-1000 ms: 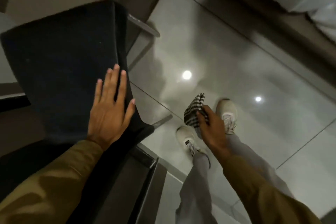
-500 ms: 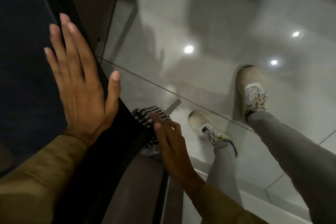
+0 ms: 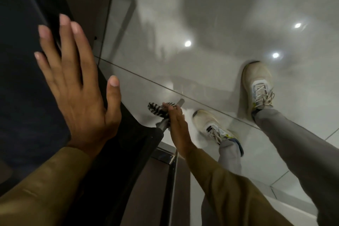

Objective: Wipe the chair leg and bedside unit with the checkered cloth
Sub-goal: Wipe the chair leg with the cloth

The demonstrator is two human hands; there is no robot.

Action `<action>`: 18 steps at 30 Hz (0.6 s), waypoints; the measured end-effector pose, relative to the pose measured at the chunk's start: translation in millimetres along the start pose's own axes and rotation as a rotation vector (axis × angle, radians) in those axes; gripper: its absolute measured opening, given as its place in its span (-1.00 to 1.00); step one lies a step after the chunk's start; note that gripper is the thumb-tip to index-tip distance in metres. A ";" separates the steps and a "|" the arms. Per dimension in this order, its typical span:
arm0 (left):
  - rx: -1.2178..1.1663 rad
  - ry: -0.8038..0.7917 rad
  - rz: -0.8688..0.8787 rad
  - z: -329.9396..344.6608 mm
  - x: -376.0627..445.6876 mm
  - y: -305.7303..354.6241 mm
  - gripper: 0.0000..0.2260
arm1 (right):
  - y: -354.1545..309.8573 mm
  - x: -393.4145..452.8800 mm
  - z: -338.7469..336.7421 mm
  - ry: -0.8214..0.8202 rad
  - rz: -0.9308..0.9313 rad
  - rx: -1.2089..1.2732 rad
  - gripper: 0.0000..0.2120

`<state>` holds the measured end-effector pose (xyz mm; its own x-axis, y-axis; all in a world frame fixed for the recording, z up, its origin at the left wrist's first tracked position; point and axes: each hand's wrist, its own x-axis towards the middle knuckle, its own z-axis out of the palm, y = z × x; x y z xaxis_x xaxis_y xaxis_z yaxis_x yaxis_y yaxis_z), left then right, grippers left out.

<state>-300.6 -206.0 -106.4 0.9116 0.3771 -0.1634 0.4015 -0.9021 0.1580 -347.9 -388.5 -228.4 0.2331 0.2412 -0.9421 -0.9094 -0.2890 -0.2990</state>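
Right grip: right hand is wrapped round the cloth and the chair leg together, fingers curled over both, cloth pressed against the metal.
Left grip: left hand lies flat and spread on the dark chair, holding nothing, well to the left of the grip and nearer the camera.
Cloth: bunched, black-and-white checks, sticking out to the left of the fingers; part of it is hidden under the hand.
Change since half a second ago: then the hand and cloth sat at the top of the leg, close under the chair's edge; now both are lower, about the middle of the visible leg, with bare metal showing just above the grip.
Change since a second ago: then the cloth hung free in the hand over the floor, clear of the leg.
Leg axis: long axis runs aslant, from the chair's corner below-left of the grip up and right to its grey foot, which shows just past the fingertips on the floor.
Shoes: nearer shoe just right of the grip; other shoe farther right.
Unit: brown bedside unit directly beneath the wrist, towards the camera.
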 end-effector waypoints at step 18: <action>0.086 -0.220 -0.048 -15.6 4.2 3.1 -0.31 | 22.1 0.7 6.3 -0.014 0.068 0.371 -0.54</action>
<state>-294.2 -203.9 -91.4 0.8466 0.3738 -0.3789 0.4266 -0.9022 0.0631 -369.9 -388.9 -234.8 0.1653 0.2461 -0.9550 -0.9862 0.0498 -0.1579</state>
